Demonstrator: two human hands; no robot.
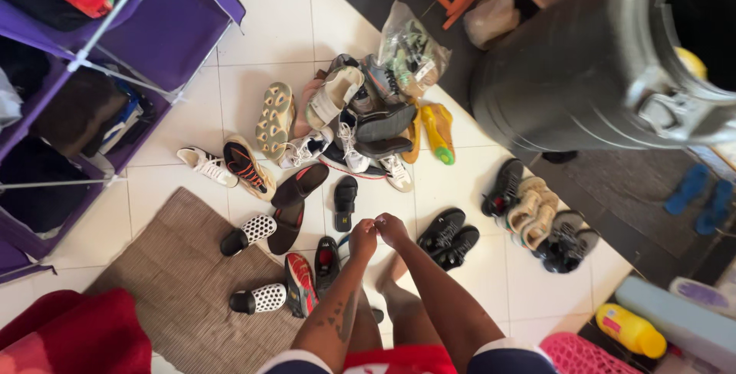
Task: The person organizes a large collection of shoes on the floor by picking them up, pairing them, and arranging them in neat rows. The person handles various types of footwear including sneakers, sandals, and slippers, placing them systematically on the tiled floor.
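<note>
Black sandal (pixel 346 202) lies just beyond joined hands (pixel 378 233).

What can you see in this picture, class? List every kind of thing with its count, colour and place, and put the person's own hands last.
shoe pile: many, mixed colours, floor centre
perforated slides: two, white and black, on the mat edge
black sneakers: one pair, right of the hands
mat: one, brown, lower left floor
fabric shelf: one, purple, upper left
barrel: one, black, upper right
blue sandals: two, far right
yellow bottle: one, lower right
pink basket: one, bottom edge
left hand: one, meets the right over the floor
right hand: one, fingertips against the left; anything held is too small to tell
</note>
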